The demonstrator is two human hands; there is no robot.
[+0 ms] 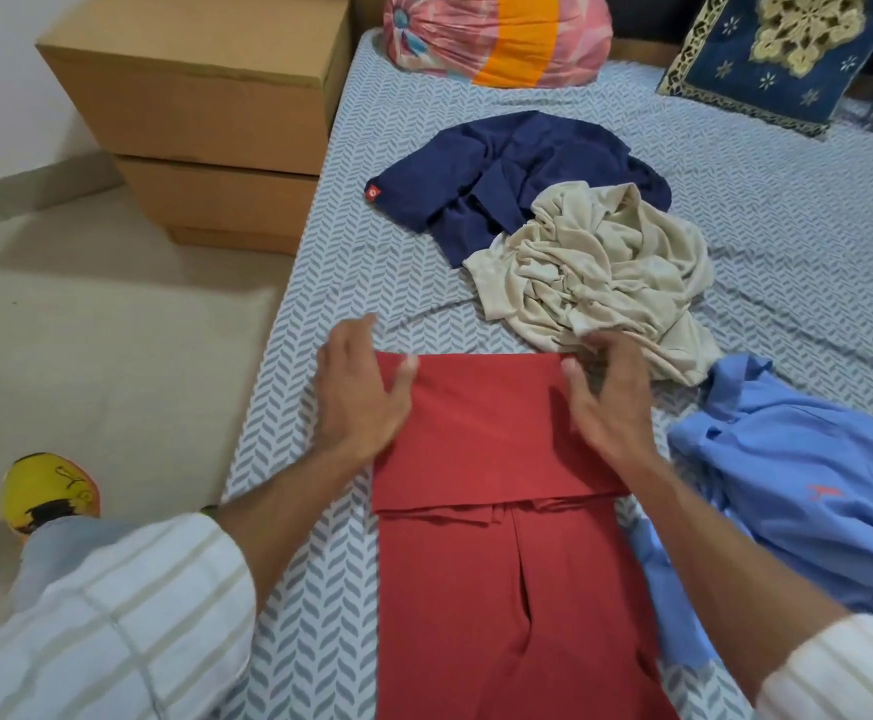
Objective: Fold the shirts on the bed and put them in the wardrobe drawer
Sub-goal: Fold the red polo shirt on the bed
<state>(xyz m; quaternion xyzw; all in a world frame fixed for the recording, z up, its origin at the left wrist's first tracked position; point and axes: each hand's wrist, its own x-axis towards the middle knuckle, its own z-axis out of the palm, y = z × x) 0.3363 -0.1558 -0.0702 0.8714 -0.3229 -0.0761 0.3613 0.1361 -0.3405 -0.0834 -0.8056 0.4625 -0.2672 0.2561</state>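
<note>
Centrally, in the head view, a red shirt (502, 511) lies flat on the bed (320, 283), narrowed to a long strip with its far end doubled back toward the person. The left hand (359, 397) rests at the left corner of that fold, fingers spread, thumb over the cloth and fingers apparently tucked at its edge; the right hand (606, 392) lies likewise at the right corner. Holding both corners probably keeps the fold square as it is laid or carried further.

Three shirts await folding beyond and to the right: a crumpled navy shirt (517, 174), a beige shirt (606, 272) partly on it, and a light blue shirt (798, 480) beside the red one. No wardrobe drawer is identifiable.

Markings: a small red tag (373, 192) on the navy hem, symbol unreadable; a small orange emblem (824, 493) on the blue shirt, illegible; a yellow shoe (50, 491) bears a black leaping-cat logo.
</note>
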